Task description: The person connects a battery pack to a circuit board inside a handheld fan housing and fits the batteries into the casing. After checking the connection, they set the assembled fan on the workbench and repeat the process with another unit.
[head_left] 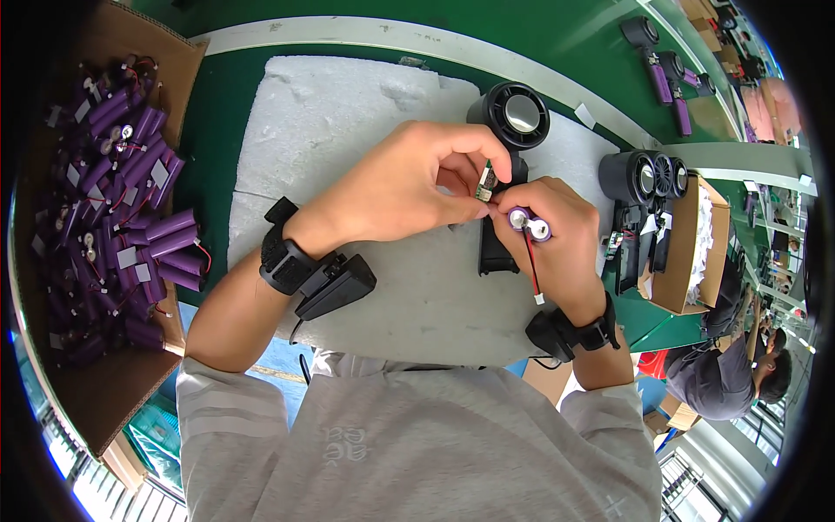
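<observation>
A black handheld fan (507,116) lies on a white foam slab (339,113), its round head away from me and its handle running toward me beneath my fingers. My left hand (404,178) is closed, thumb and forefinger pinching a small circuit board (486,184) over the handle. Beside it, my right hand (557,217) is wrapped round a purple battery pack (519,216). Two round cell ends show, and a red and black lead (533,268) with a white plug hangs from the pack. The right fingertips are partly hidden near the board.
At the left stands a cardboard box (187,96) heaped with purple battery packs (130,191). More fan bodies (639,178) sit at the right beside a smaller cardboard box (715,239). Fans with purple packs (658,78) lie farther off on the green table. Another person (718,374) is at the right.
</observation>
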A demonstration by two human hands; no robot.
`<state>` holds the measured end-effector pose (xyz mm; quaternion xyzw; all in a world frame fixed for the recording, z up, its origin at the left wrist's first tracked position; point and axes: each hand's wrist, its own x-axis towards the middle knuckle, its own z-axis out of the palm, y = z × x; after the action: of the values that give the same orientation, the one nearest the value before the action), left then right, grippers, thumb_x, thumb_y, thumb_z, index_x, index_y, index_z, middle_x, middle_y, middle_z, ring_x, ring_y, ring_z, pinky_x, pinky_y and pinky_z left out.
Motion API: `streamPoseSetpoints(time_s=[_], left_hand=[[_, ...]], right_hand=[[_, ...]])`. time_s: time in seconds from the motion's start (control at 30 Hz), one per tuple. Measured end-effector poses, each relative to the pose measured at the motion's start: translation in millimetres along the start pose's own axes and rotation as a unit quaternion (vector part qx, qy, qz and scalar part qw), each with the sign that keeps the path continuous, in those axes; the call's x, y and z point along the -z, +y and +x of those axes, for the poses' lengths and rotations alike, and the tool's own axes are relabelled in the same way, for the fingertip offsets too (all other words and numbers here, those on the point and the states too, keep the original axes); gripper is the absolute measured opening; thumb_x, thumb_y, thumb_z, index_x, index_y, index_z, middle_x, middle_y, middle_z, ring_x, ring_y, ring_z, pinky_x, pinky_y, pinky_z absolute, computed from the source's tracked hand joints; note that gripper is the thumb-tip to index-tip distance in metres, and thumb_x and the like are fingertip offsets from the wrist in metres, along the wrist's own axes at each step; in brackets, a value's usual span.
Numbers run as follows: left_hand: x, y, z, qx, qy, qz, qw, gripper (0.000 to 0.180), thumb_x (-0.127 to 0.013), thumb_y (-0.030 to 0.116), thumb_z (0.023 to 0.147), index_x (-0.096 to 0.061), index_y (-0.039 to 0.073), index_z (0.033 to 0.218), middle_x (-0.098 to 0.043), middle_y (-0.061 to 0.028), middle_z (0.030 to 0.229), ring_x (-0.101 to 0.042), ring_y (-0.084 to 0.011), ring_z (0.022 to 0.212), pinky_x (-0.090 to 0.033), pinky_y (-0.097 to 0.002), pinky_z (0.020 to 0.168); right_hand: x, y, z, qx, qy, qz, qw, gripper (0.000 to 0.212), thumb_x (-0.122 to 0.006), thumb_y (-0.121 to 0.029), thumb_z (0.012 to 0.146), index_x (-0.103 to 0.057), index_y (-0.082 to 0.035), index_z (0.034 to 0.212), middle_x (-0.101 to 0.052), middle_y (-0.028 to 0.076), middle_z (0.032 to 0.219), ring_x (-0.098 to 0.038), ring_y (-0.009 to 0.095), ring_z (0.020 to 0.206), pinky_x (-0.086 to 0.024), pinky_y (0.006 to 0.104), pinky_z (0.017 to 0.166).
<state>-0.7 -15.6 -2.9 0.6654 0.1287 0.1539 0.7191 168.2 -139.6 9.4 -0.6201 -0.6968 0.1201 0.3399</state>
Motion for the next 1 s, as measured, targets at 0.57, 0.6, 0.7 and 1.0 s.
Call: streamPoseSetpoints(time_s=[0.57,0.6,0.7,1.0], left_hand=[[4.8,5.2,-0.3,0.009,0.025,0.010,1.000,0.032,-0.072,-0.004,0.077,-0.062,0.004,0.106,-0.066,-0.0057,0.088,-0.062,-0.0117,0.079,-0.053,-0.0269,0.075],[4.2,5.0,-0.6,0.008,0.023,0.017,1.000,0.032,-0.072,-0.005,0.078,-0.062,0.004,0.107,-0.066,-0.0046,0.088,-0.063,-0.0111,0.079,-0.053,-0.0269,0.076],[2.6,5.7,-1.5,0.012,0.023,0.030,0.999,0.033,-0.073,-0.006,0.078,-0.063,0.004,0.108,-0.067,-0.0035,0.089,-0.063,-0.0107,0.080,-0.053,-0.0270,0.077],[0.8,6.3,-1.7,-0.029,0.021,0.105,0.994,0.031,-0.074,-0.005,0.076,-0.067,0.003,0.104,-0.067,-0.0050,0.090,-0.065,-0.0134,0.081,-0.055,-0.0287,0.078]], right_hand=[[-7.1,-3.8,-4.4,-0.063,0.019,0.103,0.993,0.019,-0.077,0.000,0.077,-0.064,-0.002,0.091,-0.069,0.006,0.080,-0.063,0.009,0.069,-0.049,0.0216,0.062],[-5.8,-4.8,-4.6,-0.077,0.015,0.111,0.991,0.019,-0.077,0.000,0.077,-0.064,-0.002,0.091,-0.069,0.005,0.080,-0.063,0.008,0.069,-0.049,0.0213,0.062],[-4.1,-4.6,-4.3,-0.086,0.005,0.122,0.989,0.019,-0.077,0.000,0.077,-0.064,-0.002,0.090,-0.069,0.005,0.080,-0.061,0.007,0.069,-0.048,0.0211,0.062],[0.2,-1.4,-1.9,-0.072,-0.037,0.124,0.989,0.019,-0.078,0.000,0.075,-0.063,-0.002,0.085,-0.068,0.005,0.080,-0.062,0.009,0.067,-0.048,0.0231,0.061]])
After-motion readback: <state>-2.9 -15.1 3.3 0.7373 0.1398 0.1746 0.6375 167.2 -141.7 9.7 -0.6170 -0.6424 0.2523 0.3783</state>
